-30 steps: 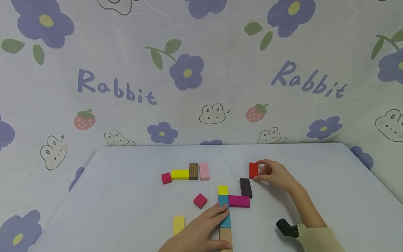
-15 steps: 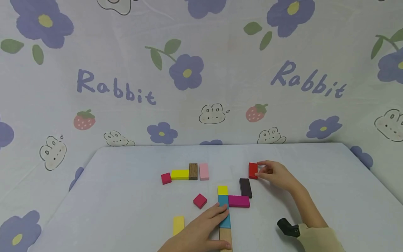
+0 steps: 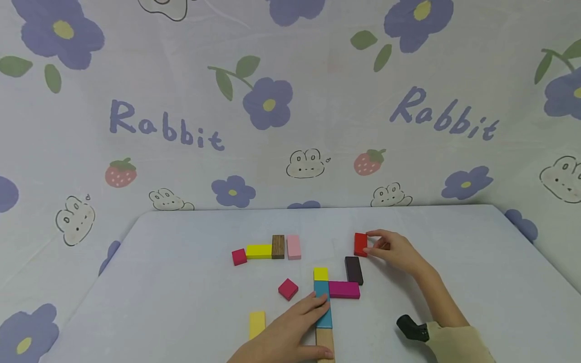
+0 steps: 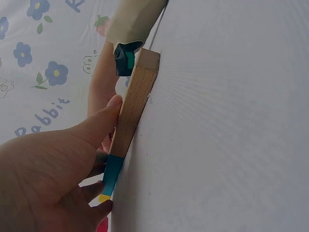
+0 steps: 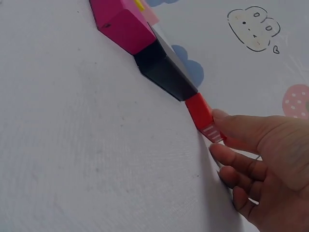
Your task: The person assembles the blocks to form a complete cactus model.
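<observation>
My left hand (image 3: 286, 325) rests along a row of blocks, its fingertips on the blue block (image 3: 322, 288) and its thumb on the wooden block (image 3: 324, 338). The left wrist view shows the thumb of that hand (image 4: 58, 164) against the wooden block (image 4: 133, 106). At the back right, my right hand (image 3: 399, 254) touches the right side of a red block (image 3: 360, 244) with thumb and index fingertips. Just below that block lies a black block (image 3: 353, 270), which meets a magenta block (image 3: 345, 290). In the right wrist view, the hand (image 5: 275, 164) is beside the red block (image 5: 200, 112).
A yellow cube (image 3: 321, 274) tops the blue block. Behind left lie a red cube (image 3: 239, 257), a yellow block (image 3: 259, 251), a brown block (image 3: 278, 247) and a pink block (image 3: 293, 247). Another red cube (image 3: 288, 289) and a pale yellow block (image 3: 257, 324) lie nearer.
The red block has slid slightly left with my right hand, whose thumb has shifted from the block's near end to its right side. My left hand has stayed put.
</observation>
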`<state>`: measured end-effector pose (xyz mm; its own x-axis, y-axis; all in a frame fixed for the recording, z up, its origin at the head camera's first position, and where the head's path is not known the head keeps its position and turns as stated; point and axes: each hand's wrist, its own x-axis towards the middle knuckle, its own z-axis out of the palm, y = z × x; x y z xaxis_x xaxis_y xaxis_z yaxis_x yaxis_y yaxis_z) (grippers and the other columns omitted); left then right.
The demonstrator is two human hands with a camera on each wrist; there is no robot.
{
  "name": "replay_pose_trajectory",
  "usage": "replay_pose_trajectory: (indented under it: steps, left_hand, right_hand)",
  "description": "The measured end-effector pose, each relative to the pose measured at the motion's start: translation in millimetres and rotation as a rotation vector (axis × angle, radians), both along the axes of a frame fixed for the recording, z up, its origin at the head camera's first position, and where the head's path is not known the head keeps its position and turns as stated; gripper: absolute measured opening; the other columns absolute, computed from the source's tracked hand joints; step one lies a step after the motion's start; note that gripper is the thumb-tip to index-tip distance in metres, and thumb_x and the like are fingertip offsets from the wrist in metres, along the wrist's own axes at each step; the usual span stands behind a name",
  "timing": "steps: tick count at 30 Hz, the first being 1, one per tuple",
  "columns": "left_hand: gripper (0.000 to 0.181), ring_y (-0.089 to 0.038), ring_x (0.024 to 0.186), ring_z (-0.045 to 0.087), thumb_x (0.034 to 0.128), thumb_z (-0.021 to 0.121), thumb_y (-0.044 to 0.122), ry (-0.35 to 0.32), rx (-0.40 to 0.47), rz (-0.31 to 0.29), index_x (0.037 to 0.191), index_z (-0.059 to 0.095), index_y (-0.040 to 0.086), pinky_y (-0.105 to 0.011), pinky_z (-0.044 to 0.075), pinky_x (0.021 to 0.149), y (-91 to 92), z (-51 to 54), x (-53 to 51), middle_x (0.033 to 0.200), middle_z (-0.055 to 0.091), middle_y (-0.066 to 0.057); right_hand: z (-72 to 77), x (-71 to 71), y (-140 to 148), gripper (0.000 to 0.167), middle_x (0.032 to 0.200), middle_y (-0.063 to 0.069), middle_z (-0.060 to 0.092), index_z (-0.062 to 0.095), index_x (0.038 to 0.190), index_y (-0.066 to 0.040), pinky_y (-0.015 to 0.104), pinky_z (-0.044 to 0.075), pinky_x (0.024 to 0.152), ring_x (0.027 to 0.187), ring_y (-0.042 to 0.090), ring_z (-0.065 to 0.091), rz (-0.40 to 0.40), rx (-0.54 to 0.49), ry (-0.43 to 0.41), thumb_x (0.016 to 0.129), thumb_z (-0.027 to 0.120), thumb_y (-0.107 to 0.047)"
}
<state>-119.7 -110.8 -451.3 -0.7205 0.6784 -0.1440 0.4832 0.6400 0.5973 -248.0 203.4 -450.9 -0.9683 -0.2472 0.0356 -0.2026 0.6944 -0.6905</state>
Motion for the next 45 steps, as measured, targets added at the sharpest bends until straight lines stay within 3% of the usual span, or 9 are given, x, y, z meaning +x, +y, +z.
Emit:
replay_pose_trajectory:
  steps: [10, 24, 36, 45]
  left_hand:
    - [0.087, -0.019, 0.157, 0.033, 0.0951, 0.071, 0.058, -0.001, 0.008, -0.003, 0.165, 0.039, 0.018, -0.034, 0.047, 0.116, -1.1, -2.6, -1.0, 0.171, 0.035, 0.004]
    - [0.086, -0.018, 0.157, 0.032, 0.0949, 0.072, 0.057, -0.019, -0.002, 0.006, 0.165, 0.039, 0.02, -0.035, 0.047, 0.116, 0.3, -1.3, -0.3, 0.171, 0.035, 0.005]
    - [0.085, -0.017, 0.157, 0.033, 0.0943, 0.073, 0.056, -0.039, -0.018, 0.03, 0.164, 0.041, 0.02, -0.036, 0.049, 0.115, 1.2, -0.7, 0.1, 0.17, 0.036, 0.006]
    - [0.086, -0.018, 0.158, 0.032, 0.0948, 0.071, 0.058, 0.001, -0.024, 0.012, 0.165, 0.039, 0.02, -0.036, 0.047, 0.116, 0.2, -0.1, 1.5, 0.171, 0.035, 0.006]
  right_hand:
    - [-0.9, -0.9, -9, 0.057, 0.09, 0.008, 0.062, 0.059, 0.142, 0.003, 0.031, 0.05, 0.067, 0.084, 0.021, 0.056, -0.026, 0.038, 0.013, 0.097, 0.077, -0.027]
    - [0.3, 1.2, -20, 0.055, 0.084, 0.005, 0.06, 0.061, 0.141, 0.002, 0.027, 0.047, 0.063, 0.079, 0.019, 0.054, -0.038, 0.068, 0.049, 0.096, 0.077, -0.026]
    - [-1.3, -0.2, -21, 0.052, 0.083, 0.004, 0.059, 0.062, 0.14, 0.001, 0.026, 0.047, 0.062, 0.077, 0.018, 0.053, 0.004, 0.064, 0.06, 0.096, 0.077, -0.024]
    - [-1.7, 0.8, -21, 0.051, 0.086, 0.004, 0.061, 0.062, 0.141, -0.002, 0.028, 0.05, 0.065, 0.081, 0.019, 0.055, 0.026, 0.066, 0.042, 0.097, 0.076, -0.024]
